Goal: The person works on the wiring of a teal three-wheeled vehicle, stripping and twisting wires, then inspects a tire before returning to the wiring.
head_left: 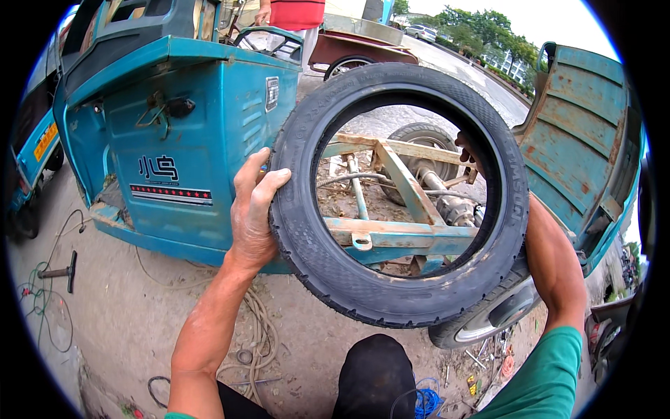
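A bare black tyre (398, 299) with no rim in it is held up in front of me. My left hand (252, 209) is closed on its left side, thumb and fingers pressed to the tread. My right hand (470, 151) grips the far right side; its fingers curl over the inner edge and show through the opening, while the tyre hides the rest. Through the hole appear the rusty teal frame (408, 237) of a three-wheeler and a rear wheel (423, 140). Just below the tyre, partly covered by it, is a wheel with a silver rim (492, 322).
The teal cab (241, 167) stands at left, and a tilted rusty cargo bed (576, 133) rises at right. A coiled hose (262, 339), a T-shaped tool (61, 272), blue cord (427, 401) and scattered tools (478, 359) lie on the ground. Behind, a person in red (296, 14) stands by a cart (363, 52).
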A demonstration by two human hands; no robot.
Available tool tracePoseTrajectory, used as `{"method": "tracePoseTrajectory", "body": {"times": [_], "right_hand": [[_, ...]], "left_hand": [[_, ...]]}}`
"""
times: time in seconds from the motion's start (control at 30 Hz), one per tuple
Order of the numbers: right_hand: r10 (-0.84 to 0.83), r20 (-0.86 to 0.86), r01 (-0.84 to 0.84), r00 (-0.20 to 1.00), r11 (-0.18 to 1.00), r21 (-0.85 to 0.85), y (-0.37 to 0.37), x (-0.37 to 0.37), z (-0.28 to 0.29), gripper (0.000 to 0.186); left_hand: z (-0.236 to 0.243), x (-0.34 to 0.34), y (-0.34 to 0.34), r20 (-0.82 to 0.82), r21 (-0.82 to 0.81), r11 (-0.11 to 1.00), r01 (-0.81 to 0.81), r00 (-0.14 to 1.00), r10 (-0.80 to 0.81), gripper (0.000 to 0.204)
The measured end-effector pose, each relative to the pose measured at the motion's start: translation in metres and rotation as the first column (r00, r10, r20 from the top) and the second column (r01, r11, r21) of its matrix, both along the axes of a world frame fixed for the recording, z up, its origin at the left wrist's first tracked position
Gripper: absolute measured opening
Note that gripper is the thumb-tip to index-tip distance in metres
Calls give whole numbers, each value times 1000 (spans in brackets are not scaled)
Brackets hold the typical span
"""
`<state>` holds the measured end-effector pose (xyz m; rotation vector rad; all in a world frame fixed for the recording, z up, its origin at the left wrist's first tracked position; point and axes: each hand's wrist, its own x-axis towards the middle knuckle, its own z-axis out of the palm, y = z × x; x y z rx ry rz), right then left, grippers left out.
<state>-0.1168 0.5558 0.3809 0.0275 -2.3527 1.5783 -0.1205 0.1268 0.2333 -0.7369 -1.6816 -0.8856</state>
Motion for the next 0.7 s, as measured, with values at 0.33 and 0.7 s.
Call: {"method": "tracePoseTrajectory", "body": {"times": [0.33,0.7], "right_hand": [[48,-20,-48,999,999,-22,-8,-10,4,49],[74,-14,-75,997,997,-29,-13,-20,1,46]], "left_hand": [[-1,1,-1,24,3,1000,27,999,-27,79],[-2,-1,-1,33,21,1000,20,999,-21,77]]}}
